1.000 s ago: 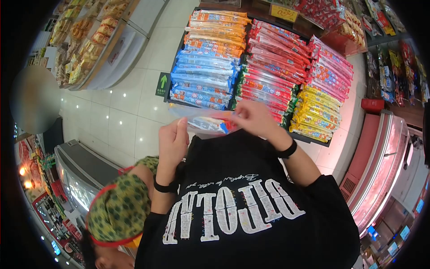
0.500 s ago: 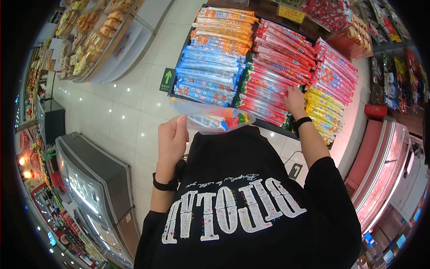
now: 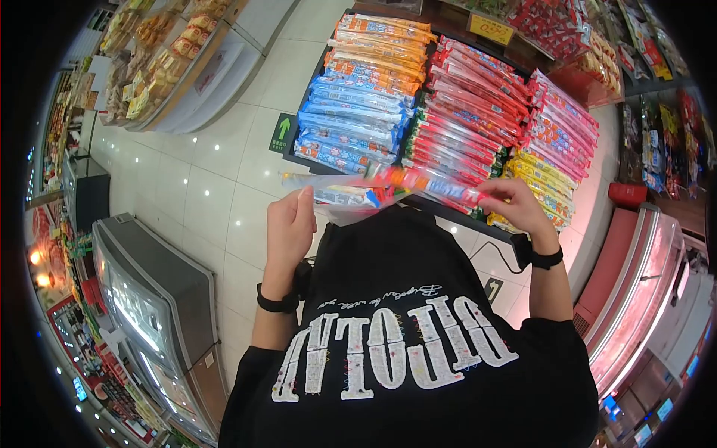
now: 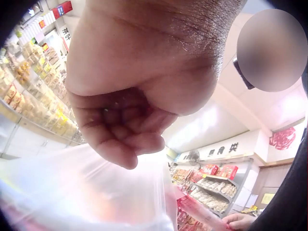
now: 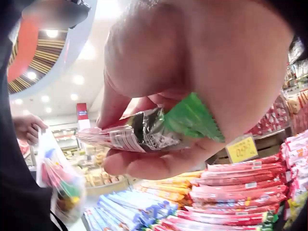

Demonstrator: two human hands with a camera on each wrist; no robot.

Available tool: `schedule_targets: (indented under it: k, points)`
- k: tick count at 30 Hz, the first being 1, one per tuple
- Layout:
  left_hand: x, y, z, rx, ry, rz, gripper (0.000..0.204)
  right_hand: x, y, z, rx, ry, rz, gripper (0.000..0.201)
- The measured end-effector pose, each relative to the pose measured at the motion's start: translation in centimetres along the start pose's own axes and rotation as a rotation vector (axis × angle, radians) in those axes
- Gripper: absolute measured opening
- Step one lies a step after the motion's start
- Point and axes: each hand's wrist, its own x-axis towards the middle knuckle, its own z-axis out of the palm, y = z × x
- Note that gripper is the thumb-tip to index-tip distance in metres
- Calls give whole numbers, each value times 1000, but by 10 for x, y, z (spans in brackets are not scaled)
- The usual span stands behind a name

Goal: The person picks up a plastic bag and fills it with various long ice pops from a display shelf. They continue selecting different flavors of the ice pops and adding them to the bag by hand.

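My left hand [image 3: 290, 230] grips the top of a clear plastic bag [image 5: 61, 179], which hangs from its curled fingers. Colourful packets [image 3: 345, 196] show through the bag. Between the thumb and fingers of my right hand [image 3: 523, 207] is a long slim red packet [image 3: 429, 183], pinched near one end. Its crimped green end [image 5: 192, 115] shows against the palm in the right wrist view. The packet's other end is blurred and overlaps the bag's mouth in the head view.
A dark-edged bin holds rows of similar packets in orange, blue [image 3: 351, 123], red [image 3: 478, 93], pink and yellow. A yellow price sign [image 3: 491, 29] stands behind it. Bread shelves [image 3: 168, 67] rise at far left, with a glass-fronted case [image 3: 134, 299] nearer me and a pink-lit cooler [image 3: 624, 287] at right.
My right hand went from the bag's mouth to the red and green packets, then came back toward the bag with one packet. My left hand stayed on the bag. A person at lower left left view.
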Motion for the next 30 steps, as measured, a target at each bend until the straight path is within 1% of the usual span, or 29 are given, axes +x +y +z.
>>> schedule_targets:
  k: [2,3,6,7,10,12,13,16,17,20,21,24,25,28,29,30]
  points:
    - [1,-1,2,6,-3,-3,43,-1,-26,8,-145,-55,-90,23]
    - [0,-1,3,12,-3,-6,43,3,-29,12,-242,-54,-219,24]
    - [-3,1,4,6,-17,-13,45,16,-55,26,-322,-52,-155,28]
    - [-5,3,6,-1,-24,-16,46,24,-53,33,-406,-40,-289,29]
    - [-9,7,11,-12,-38,-1,44,43,-80,68,-375,-120,-270,34]
    - [-9,2,12,-10,-44,5,43,59,-77,103,-220,-149,-499,42]
    - [-10,1,12,-10,-47,9,42,62,-77,118,-257,-176,-552,47]
    - [-11,2,5,1,-4,11,42,59,-91,128,-177,-264,-486,55]
    - [-12,2,3,-13,2,0,42,57,-93,125,-105,-265,-412,49]
    - [-15,-2,-2,-54,10,-19,40,56,-78,104,-179,-209,-445,40]
    - [-16,-4,-2,-63,1,-12,40,56,-71,105,-143,-122,-546,35]
    - [-16,-4,-4,-45,-1,0,40,53,-65,102,-219,-210,-487,35]
    - [-15,-3,-4,-30,-5,4,41,57,-65,107,-291,-233,-497,33]
    - [-14,-6,-7,-74,25,-8,41,77,-52,140,-444,-168,-574,31]
    - [-14,-7,-10,-92,43,-19,41,84,-55,143,-486,-221,-525,30]
    - [-15,-7,-15,-108,62,-32,41,88,-60,141,-372,-187,-502,29]
